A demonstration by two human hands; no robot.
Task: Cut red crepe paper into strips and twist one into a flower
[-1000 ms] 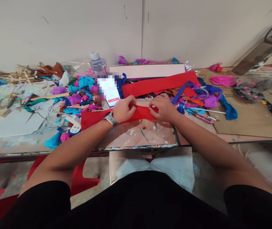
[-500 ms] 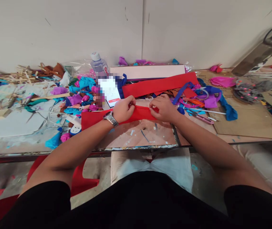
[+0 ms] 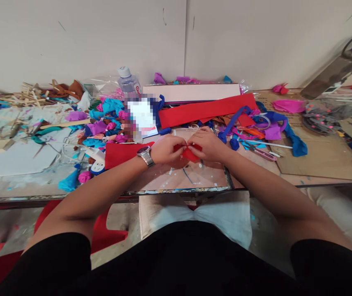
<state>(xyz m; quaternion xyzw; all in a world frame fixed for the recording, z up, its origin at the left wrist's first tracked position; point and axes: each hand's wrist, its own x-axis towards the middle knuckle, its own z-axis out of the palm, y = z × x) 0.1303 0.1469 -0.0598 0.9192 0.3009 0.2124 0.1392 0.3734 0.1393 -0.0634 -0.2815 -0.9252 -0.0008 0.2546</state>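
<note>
A pale wall (image 3: 102,45) with a vertical seam filled the background; below it, a paint-spotted worktop (image 3: 154,179) ran the full width of the view, strewn with crumpled blue, pink and purple scraps (image 3: 111,107); a red chair (image 3: 108,234) stood on the floor, left of the person's lap; a brown cardboard sheet (image 3: 305,164) covered the worktop's right side. A long red strip (image 3: 207,111) lay slanting beyond the hands; another red stretch (image 3: 122,154) lay behind the left forearm, with a lit phone (image 3: 143,119) near it.

The left hand (image 3: 170,149) and right hand (image 3: 207,144) met above the worktop's front middle, thumbs and fingertips pinching red material (image 3: 191,154) between them; whether it joined the stretch by the forearm could not be told. The material looked thin, so an uneven tug could probably have torn it or set a crooked crease; a wide sweep of the left hand could have knocked the phone; the pink cutter (image 3: 264,153), smallest of these, could have nicked a careless right arm, though its blade was too small to make out.
</note>
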